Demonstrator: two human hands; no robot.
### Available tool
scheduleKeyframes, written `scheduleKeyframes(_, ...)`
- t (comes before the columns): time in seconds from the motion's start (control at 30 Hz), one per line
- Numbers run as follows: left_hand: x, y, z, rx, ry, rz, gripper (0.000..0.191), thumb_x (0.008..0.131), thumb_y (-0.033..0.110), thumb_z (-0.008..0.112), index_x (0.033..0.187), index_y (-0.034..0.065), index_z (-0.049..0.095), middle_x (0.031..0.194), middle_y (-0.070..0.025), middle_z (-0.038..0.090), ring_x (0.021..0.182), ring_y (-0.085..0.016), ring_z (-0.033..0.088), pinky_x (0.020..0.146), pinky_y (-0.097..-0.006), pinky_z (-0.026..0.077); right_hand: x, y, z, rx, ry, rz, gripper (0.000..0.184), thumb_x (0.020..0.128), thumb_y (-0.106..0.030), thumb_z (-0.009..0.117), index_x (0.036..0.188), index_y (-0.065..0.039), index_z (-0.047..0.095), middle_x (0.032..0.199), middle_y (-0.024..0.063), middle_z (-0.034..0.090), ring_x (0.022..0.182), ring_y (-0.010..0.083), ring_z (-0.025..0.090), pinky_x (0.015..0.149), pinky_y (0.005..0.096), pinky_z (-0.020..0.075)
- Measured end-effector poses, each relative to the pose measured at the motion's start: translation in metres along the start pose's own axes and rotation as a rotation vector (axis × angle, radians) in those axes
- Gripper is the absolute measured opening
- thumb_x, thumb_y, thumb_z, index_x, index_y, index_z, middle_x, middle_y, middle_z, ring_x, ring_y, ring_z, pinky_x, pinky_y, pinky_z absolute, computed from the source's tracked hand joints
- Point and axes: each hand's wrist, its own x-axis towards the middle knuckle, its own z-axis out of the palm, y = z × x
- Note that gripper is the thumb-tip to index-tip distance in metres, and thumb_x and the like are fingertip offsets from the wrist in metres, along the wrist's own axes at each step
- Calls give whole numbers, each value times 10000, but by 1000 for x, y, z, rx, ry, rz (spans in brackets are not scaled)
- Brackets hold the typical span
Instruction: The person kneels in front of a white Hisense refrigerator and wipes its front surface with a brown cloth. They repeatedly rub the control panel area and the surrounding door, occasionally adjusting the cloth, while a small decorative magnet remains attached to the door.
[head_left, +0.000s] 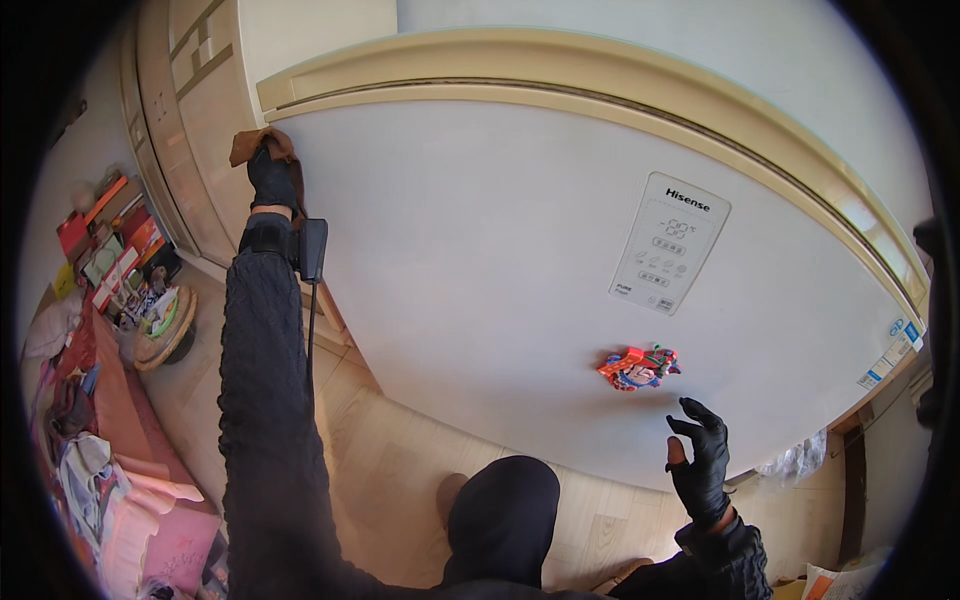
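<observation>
My left hand (270, 178), in a black glove, holds a brown cloth (264, 139) against the left edge of a white Hisense refrigerator door (465, 247), just under the cream-coloured trim. A dark device with a cable lies along that wrist. My right hand (699, 457), in a black glove with the thumb tip bare, is raised with fingers apart over the lower right of the door and holds nothing. Near it, a colourful figure magnet (641, 367) sits on the door, below the printed control panel (670, 244).
At the left stand stacked boxes (116, 232), a round woven basket (184, 330) with small things, and a pink-covered bed or seat (176, 536) with cloths. A sliding cabinet door (202, 112) adjoins the refrigerator. Clear plastic (799, 457) shows at the lower right, beside the refrigerator.
</observation>
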Motion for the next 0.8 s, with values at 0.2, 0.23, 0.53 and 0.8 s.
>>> scheduleKeyframes(0.2,-68,32,83,172,84,220,224,949,313,584,971,90,592,886,-11,616,775,-150,596,658,-311,494,1,-6,5,32,4,-34,302,770,0,673,1060,-79,650,1268,140,575,1165,325,532,970,413,430)
scheduleKeyframes(0.23,-87,39,104,213,70,194,288,938,330,601,1074,79,560,1003,-38,600,892,-169,580,754,-328,478,1,-6,5,32,7,-36,301,770,0,673,1059,-78,650,1269,140,574,1165,325,532,970,414,430)
scheduleKeyframes(0.53,-121,58,155,773,209,397,869,843,416,698,1495,74,238,1529,-190,271,1417,-319,272,1138,-514,188,-1,-1,7,6,9,-13,308,761,10,672,1055,-78,651,1272,144,571,1160,324,533,970,415,432)
scheduleKeyframes(0.8,-37,9,41,194,122,364,132,970,137,523,1088,83,500,1030,-11,515,987,-133,536,854,-251,464,6,1,12,16,42,33,321,748,33,662,1049,-78,657,1223,136,581,1155,318,536,972,404,435)
